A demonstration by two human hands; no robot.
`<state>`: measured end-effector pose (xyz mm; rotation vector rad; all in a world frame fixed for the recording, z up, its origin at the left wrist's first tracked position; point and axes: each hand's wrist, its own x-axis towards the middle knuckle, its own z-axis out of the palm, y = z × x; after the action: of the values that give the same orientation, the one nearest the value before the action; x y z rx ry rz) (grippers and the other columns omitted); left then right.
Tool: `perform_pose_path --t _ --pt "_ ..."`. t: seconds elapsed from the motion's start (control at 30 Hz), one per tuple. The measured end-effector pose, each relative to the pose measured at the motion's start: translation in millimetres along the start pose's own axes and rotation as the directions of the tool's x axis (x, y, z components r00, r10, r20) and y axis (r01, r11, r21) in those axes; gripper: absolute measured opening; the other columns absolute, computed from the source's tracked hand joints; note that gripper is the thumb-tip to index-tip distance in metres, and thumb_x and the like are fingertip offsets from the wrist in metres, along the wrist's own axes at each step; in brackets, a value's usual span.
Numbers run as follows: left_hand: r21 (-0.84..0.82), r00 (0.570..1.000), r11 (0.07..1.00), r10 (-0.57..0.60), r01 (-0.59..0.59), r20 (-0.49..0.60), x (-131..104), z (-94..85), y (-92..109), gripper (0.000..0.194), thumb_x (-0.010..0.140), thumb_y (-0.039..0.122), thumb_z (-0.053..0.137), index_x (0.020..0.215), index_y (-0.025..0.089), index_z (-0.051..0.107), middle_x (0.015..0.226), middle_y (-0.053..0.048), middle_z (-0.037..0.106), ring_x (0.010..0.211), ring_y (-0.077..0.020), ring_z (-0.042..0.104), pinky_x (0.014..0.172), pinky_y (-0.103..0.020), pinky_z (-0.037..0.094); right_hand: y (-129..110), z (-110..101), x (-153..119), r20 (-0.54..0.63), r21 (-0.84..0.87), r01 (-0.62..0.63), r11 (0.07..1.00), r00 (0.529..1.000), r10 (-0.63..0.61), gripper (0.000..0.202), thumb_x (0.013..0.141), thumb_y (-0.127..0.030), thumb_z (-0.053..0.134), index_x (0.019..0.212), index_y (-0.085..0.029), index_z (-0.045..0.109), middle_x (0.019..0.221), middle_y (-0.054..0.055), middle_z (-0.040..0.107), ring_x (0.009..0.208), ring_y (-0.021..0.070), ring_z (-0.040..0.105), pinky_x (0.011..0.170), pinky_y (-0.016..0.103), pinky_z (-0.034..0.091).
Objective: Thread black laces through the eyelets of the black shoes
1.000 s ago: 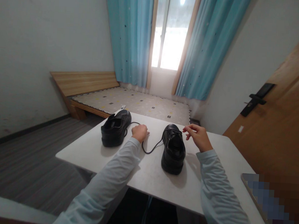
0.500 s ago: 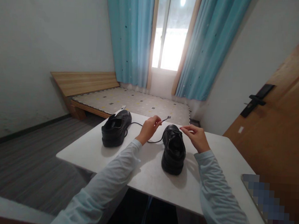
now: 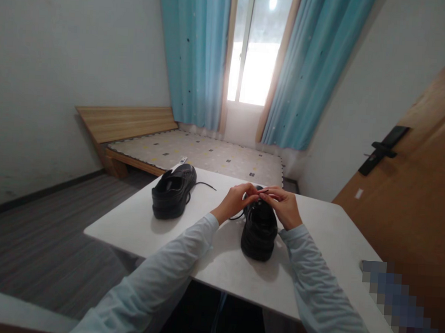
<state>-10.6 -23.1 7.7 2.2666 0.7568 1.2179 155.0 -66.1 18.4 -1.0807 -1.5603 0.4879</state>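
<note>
Two black shoes rest on the white table (image 3: 210,246), heels toward me. Over the front of the right shoe (image 3: 259,234), my left hand (image 3: 237,200) and my right hand (image 3: 283,205) meet with closed fingertips. My left hand pinches a black shoelace, whose end shows between the hands. Whether my right fingers also grip it is hard to see. A loop of lace (image 3: 236,217) hangs beside the shoe's left side. The left shoe (image 3: 171,193) stands apart, with a loose lace end (image 3: 206,185) lying on the table to its right.
Behind the table is a low bed (image 3: 215,153) with a wooden headboard (image 3: 130,123). A wooden door (image 3: 416,198) with a black handle stands at the right. A pixelated object (image 3: 398,303) lies at the table's right edge.
My left hand has moved right with the lace to meet my right hand above the right shoe. My right hand has shifted slightly left. The left shoe's lace end now shows uncovered.
</note>
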Motion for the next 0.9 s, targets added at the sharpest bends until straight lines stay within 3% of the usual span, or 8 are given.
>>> perform_pose_path --t 0.13,0.27,0.37,0.47,0.6,0.77,0.9 --pt "0.061 0.998 0.996 0.066 -0.065 -0.010 0 -0.2 -3 0.026 0.074 0.032 0.064 0.092 0.016 0.057 0.086 -0.003 0.064 0.081 -0.0144 0.057 0.078 -0.027 0.044 -1 -1 2 -0.116 0.081 -0.058 0.995 0.991 0.067 0.023 0.066 -0.040 0.071 0.074 -0.018 0.071 0.080 0.005 0.069 0.079 0.0191 0.063 0.073 0.033 0.052" --pt "0.230 0.998 0.971 0.060 -0.061 0.014 0 -3.2 -11 0.033 0.069 0.033 0.068 0.095 0.017 0.057 0.089 -0.003 0.061 0.087 -0.0181 0.054 0.080 -0.031 0.043 -1 -7 5 -0.317 0.163 -0.053 0.985 0.943 0.103 0.023 0.062 -0.036 0.074 0.072 -0.015 0.070 0.076 0.006 0.070 0.075 0.0177 0.063 0.072 0.032 0.051" --pt "0.300 0.996 0.953 0.010 -0.037 0.092 0 -9.3 -18 0.029 0.070 0.041 0.067 0.088 0.019 0.061 0.089 -0.004 0.058 0.088 -0.0192 0.053 0.081 -0.032 0.042 2 -15 8 -0.436 0.192 -0.032 0.981 0.893 0.114 0.024 0.062 -0.034 0.075 0.073 -0.014 0.070 0.076 0.006 0.071 0.070 0.0157 0.063 0.067 0.030 0.051" --pt "0.299 0.982 0.954 -0.071 0.016 0.177 1 -18.0 -24 0.041 0.067 0.054 0.065 0.086 0.019 0.061 0.088 -0.005 0.056 0.087 -0.0193 0.054 0.079 -0.031 0.044 7 -25 10 -0.539 0.195 -0.013 0.981 0.834 0.118 0.024 0.061 -0.033 0.075 0.074 -0.013 0.069 0.073 0.005 0.070 0.061 0.0130 0.061 0.061 0.028 0.050" --pt "0.351 0.966 0.928 -0.193 0.124 0.171 -1 -26.9 -29 0.053 0.061 0.052 0.071 0.095 0.016 0.057 0.092 -0.007 0.056 0.084 -0.0194 0.055 0.076 -0.031 0.045 10 -36 13 -0.623 0.224 0.024 0.974 0.772 0.124 0.023 0.060 -0.032 0.076 0.072 -0.014 0.067 0.072 0.003 0.070 0.056 0.0104 0.060 0.055 0.025 0.051" --pt "0.472 0.929 0.845 -0.347 0.251 0.128 -2 -26.3 -29 0.035 0.074 0.041 0.064 0.098 0.017 0.058 0.084 -0.006 0.062 0.078 -0.0201 0.060 0.073 -0.031 0.046 8 -47 15 -0.654 0.320 0.102 0.942 0.743 0.142 0.023 0.060 -0.031 0.076 0.068 -0.015 0.062 0.073 0.001 0.071 0.057 0.0091 0.062 0.055 0.022 0.052" --pt "0.428 0.917 0.852 -0.382 0.301 0.117 -1 -20.6 -26 0.016 0.080 0.033 0.056 0.087 0.019 0.061 0.076 -0.004 0.066 0.073 -0.0187 0.062 0.072 -0.030 0.046 7 -58 16 -0.678 0.367 0.129 0.921 0.715 0.170 0.025 0.059 -0.031 0.076 0.067 -0.016 0.059 0.069 0.000 0.070 0.056 0.0090 0.063 0.054 0.021 0.052"
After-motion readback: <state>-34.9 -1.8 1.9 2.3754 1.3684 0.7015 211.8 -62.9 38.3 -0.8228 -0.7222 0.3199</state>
